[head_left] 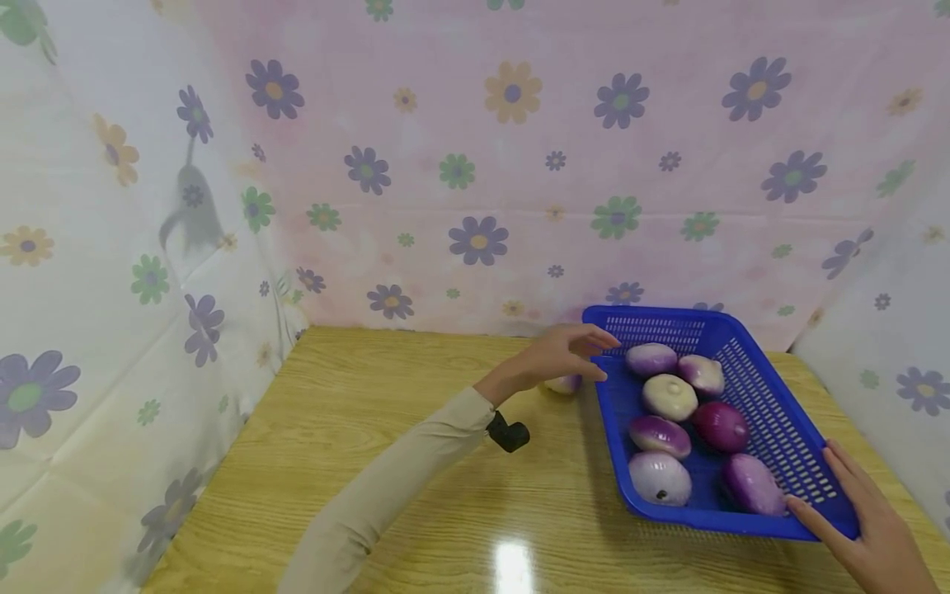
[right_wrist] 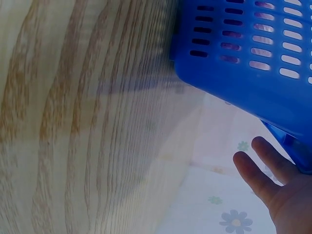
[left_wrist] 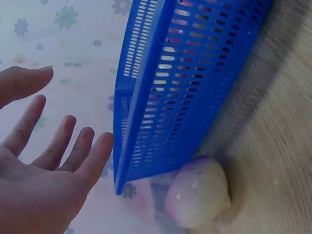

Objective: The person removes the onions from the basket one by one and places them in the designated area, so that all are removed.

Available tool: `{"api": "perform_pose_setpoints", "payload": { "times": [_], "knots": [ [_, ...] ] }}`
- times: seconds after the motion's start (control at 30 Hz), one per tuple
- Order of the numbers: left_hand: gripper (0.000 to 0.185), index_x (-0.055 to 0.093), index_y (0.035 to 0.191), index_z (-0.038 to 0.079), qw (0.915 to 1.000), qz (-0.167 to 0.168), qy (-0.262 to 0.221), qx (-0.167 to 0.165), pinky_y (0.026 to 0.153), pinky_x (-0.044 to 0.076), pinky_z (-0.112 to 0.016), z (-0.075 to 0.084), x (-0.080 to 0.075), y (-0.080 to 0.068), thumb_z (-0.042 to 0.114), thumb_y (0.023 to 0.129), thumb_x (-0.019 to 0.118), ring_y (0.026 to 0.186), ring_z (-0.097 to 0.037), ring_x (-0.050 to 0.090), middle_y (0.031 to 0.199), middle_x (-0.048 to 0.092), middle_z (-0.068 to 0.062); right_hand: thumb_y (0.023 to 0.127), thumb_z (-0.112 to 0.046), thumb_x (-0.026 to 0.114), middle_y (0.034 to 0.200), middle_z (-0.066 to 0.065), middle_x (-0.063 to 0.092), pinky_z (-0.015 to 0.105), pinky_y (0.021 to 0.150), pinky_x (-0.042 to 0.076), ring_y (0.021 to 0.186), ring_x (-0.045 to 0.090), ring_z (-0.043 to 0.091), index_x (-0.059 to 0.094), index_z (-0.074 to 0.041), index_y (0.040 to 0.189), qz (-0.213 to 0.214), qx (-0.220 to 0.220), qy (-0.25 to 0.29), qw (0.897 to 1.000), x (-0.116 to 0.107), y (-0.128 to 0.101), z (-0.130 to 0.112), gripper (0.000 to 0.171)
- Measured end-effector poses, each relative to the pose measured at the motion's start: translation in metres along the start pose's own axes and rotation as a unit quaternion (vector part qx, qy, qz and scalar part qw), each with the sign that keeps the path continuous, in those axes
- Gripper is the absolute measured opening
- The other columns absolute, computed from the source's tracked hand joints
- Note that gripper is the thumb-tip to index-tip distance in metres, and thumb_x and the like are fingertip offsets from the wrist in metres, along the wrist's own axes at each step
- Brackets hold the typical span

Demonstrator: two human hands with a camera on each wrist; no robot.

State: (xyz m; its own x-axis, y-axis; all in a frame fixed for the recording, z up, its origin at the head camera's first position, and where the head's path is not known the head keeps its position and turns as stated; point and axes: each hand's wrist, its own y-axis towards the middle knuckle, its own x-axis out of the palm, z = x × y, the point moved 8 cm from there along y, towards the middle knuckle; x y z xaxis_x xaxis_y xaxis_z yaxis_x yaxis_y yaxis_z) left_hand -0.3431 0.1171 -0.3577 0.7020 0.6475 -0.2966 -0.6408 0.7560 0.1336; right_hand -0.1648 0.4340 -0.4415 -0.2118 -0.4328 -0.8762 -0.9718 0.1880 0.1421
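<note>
1 pale purple-white onion [head_left: 564, 384] lies on wood, touching the blue basket's [head_left: 772, 412] outer wall.

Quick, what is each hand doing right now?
Left hand: open, fingers spread above an onion beside the basket, holding nothing.
Right hand: open, fingers flat against the basket's near corner.

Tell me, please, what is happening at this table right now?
A person is working with a blue perforated plastic basket on a wooden table. Six purple-and-white onions lie inside it. The left hand, fingers open, hovers by the basket's far left corner, just above a seventh pale onion lying on the table against the basket's outer wall. The right hand rests flat on the near right rim.
</note>
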Motion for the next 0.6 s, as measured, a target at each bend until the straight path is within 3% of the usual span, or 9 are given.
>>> {"api": "perform_pose_setpoints", "payload": {
  "times": [0.37, 0.6],
  "knots": [
    [0.044, 0.059, 0.122, 0.012, 0.9945, -0.068, -0.05, -0.063, 0.085, 0.048, -0.022, 0.005, 0.032, 0.02, 0.002, 0.081, 0.072, 0.113, -0.008, 0.053, 0.117, 0.058, 0.005, 0.092, -0.041, 0.057, 0.152, 0.028, -0.005, 0.073, 0.095, 0.006, 0.133, -0.002, 0.056, 0.003, 0.002, 0.148, 0.002, 0.001, -0.003, 1.0, 0.001, 0.001, 0.0, 0.089],
    [0.045, 0.057, 0.125, 0.012, 0.99, -0.091, -0.063, -0.087, 0.082, 0.052, -0.03, 0.006, 0.051, 0.031, 0.003, 0.083, 0.07, 0.108, -0.006, 0.053, 0.113, 0.059, 0.01, 0.092, -0.041, 0.057, 0.152, 0.028, -0.006, 0.073, 0.094, 0.008, 0.132, 0.0, 0.056, 0.003, 0.002, 0.148, 0.001, 0.008, -0.004, 1.0, 0.001, 0.0, 0.002, 0.089]
  ]
}}
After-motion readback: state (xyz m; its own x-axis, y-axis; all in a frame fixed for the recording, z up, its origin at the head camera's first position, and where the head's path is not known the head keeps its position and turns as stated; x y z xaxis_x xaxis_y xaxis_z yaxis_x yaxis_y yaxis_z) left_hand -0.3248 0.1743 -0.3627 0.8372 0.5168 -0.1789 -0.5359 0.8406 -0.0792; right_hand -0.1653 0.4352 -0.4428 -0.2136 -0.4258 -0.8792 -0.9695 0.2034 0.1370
